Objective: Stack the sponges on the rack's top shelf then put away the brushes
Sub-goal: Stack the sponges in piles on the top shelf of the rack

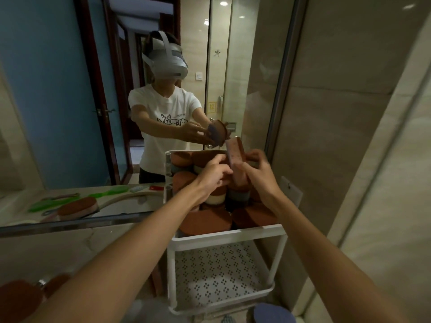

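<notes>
A white two-shelf rack (229, 233) stands against the mirror. Its top shelf holds several round brown sponges (205, 221), some stacked with white and blue layers showing. Both my hands are over the back of that shelf. My right hand (257, 170) grips a brown and blue sponge (236, 152) that stands on edge, tilted upward. My left hand (215, 174) pinches the same sponge from the left side. More brown sponges (17, 299) lie blurred on the counter at the lower left. Brushes show only as mirror reflections.
The rack's perforated lower shelf (217, 276) holds nothing visible. A blue sponge (274, 314) lies below the rack. A large mirror (70, 89) reflects a person in a headset, green brushes and a brown brush. A tiled wall (349, 136) is close on the right.
</notes>
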